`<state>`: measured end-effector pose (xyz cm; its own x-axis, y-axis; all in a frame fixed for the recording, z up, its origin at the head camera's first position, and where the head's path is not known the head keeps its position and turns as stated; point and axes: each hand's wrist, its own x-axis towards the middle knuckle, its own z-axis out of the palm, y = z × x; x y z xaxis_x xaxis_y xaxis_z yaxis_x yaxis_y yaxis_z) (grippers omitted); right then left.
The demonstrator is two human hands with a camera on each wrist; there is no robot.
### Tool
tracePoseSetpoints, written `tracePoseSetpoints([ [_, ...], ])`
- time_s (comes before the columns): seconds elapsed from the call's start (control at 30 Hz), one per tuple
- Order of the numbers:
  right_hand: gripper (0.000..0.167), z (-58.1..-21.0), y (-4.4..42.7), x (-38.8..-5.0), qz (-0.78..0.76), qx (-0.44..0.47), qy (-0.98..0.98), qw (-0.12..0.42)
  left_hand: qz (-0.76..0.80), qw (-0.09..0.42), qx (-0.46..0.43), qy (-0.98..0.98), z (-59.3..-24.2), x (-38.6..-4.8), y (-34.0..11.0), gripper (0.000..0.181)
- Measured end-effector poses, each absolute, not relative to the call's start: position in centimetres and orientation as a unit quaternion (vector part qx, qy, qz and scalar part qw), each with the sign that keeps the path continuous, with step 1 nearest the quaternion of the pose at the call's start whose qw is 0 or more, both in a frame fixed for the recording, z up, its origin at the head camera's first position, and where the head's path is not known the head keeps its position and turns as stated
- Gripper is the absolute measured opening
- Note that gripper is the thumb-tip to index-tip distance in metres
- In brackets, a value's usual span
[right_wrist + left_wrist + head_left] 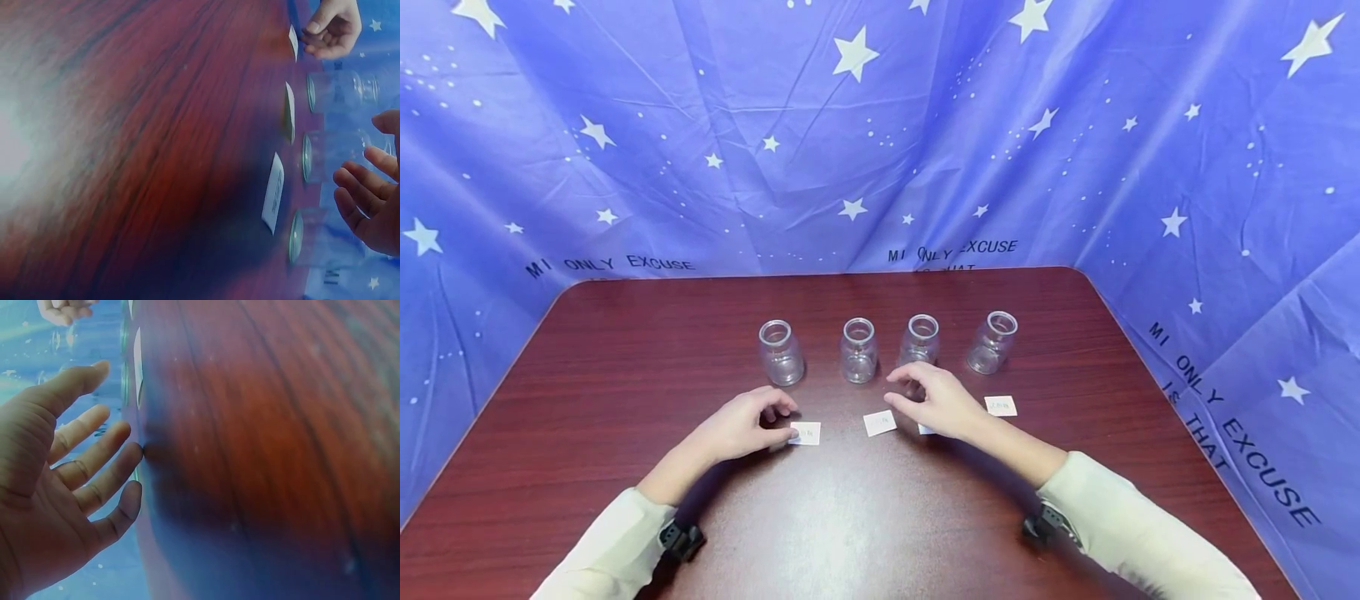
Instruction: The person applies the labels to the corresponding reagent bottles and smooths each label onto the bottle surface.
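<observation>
One left hand (741,427): empty, fingers loosely bent and parted, thumb standing off from them. One right hand (942,402): likewise holding nothing, fingers slack and spread, poised above the dark red-brown tabletop (587,375).

One left slip (808,433), white, marked by hand: immediately right of the left hand's thumb tip, long axis running crosswise, a short edge facing the thumb. From overhead the thumb tip overlaps that edge; from the wrists it looks just clear, so contact I cannot tell. By my judgement this is the relation that counts: paper on the thumb side, left hand plainly the nearer.

One middle-left slip (880,422): between the two hands, slightly askew, on the person's side of the right hand's thumb tip; right hand nearer.

One middle-right slip (927,430): below the right hand, mostly covered from overhead.

One far-right slip (1001,406): right of the right hand, near its wrist, marking too small to read.

Four pieces of clear glass, upright: first jar (784,360), just beyond the left hand's fingertips; second jar (859,354), beyond the gap between the hands; third jar (922,340), directly beyond the right hand, partly hidden by it; fourth jar (991,350), beyond the right hand and off to its right.
</observation>
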<state>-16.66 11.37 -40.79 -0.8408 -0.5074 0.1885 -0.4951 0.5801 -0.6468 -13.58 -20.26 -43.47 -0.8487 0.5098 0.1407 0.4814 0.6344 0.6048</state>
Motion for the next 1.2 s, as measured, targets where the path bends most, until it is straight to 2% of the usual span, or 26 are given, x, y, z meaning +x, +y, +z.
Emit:
tracePoseSetpoints([
  [0.23,0.027,-41.3,9.3,-16.5,-0.339,-0.321,0.885,0.006,0.312,0.024,0.271,0.910,-43.5,-13.4,-20.1,0.027],
  [0.73,0.030,-42.5,5.3,-16.0,-0.298,-0.355,0.885,0.037,0.271,0.023,0.280,0.921,-43.7,-13.6,-19.7,0.027],
  [1.2,0.031,-42.9,3.1,-15.2,-0.194,-0.393,0.898,0.049,0.251,0.025,0.274,0.928,-43.6,-13.5,-19.5,0.027],
])
